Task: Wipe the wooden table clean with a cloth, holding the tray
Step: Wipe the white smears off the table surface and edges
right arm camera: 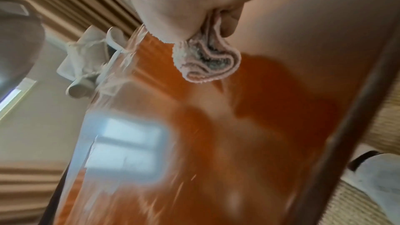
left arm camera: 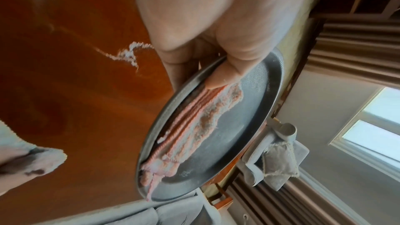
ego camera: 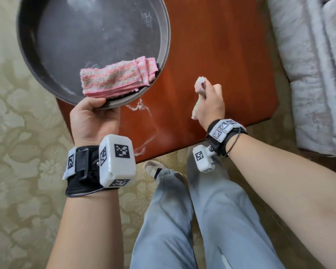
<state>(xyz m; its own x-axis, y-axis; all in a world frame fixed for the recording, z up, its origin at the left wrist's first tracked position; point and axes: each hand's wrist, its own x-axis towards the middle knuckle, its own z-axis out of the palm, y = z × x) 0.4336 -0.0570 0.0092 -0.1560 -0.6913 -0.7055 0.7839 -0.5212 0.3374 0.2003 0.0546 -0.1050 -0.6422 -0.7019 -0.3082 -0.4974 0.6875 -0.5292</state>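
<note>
Head view: the left hand [ego camera: 94, 121] pinches the near rim of the one round dark tray [ego camera: 66, 35], thumb on top against a folded pink cloth [ego camera: 116, 78] lying in it, fingers underneath — the tray is lifted over the table's left edge. The right hand [ego camera: 211, 105] is curled round a second, bunched cloth [ego camera: 200, 84], held just above the wooden table [ego camera: 221, 55] — two cloths in all. One white powdery trail [ego camera: 142, 107] streaks the wood between the hands. Far right stands a grey sofa [ego camera: 308, 65].
</note>
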